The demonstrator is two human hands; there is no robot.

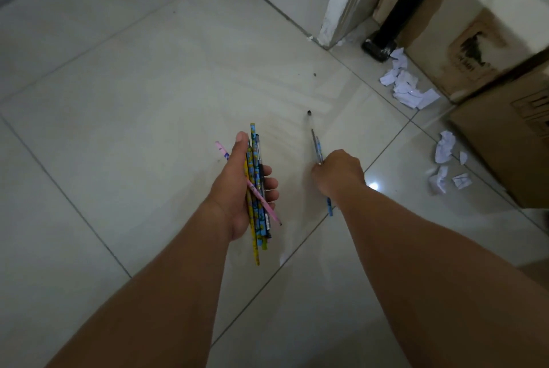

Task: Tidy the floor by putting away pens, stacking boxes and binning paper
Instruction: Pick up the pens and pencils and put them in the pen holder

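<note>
Both bare arms reach out over the pale tiled floor [133, 85].

Left hand [242, 189], palm up, fingers curled around a bundle of pens and pencils [257, 186]: blue patterned, yellow and dark ones lying side by side, thumb pressed along their left edge. A pink pencil [261, 199] crosses the bundle at a slant, its ends sticking out past the hand on both sides.

Right hand [338, 174], just right of the bundle, knuckles up, fingers closed around a blue pen [319, 152] and a second, thin clear one with a dark cap [310, 121]. Both poke forward out of the fist; the blue one's tail shows below the wrist.

Crumpled white paper [407, 85] lies well right of the bundle and farther away, beside cardboard boxes [502, 141] along the right edge. More scraps [445, 159] sit nearer, against the closest box. A black post [395, 19] stands just beyond the paper.
</note>
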